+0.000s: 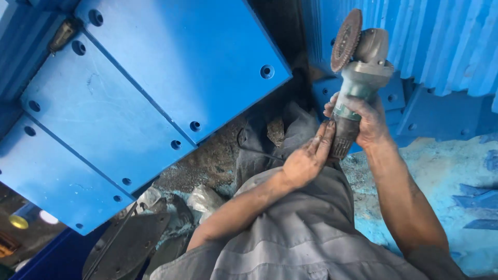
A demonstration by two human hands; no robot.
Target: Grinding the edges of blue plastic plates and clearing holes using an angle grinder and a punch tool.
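Note:
I hold a grey-green angle grinder (361, 72) upright in front of me, its worn brown disc (346, 40) pointing up and not touching anything. My right hand (366, 119) is wrapped around the grinder's body. My left hand (307, 158) grips the lower end of its handle, fingers dirty with dust. Both hands are above my lap, which is covered by grey work clothes (306, 228).
Large blue painted steel plates (155, 88) with bolt holes rise at the left. A ribbed blue metal wall (441, 41) stands at the upper right. Blue paint dust covers the floor (446, 171) at the right. Dark metal pieces (129, 243) and debris lie at the lower left.

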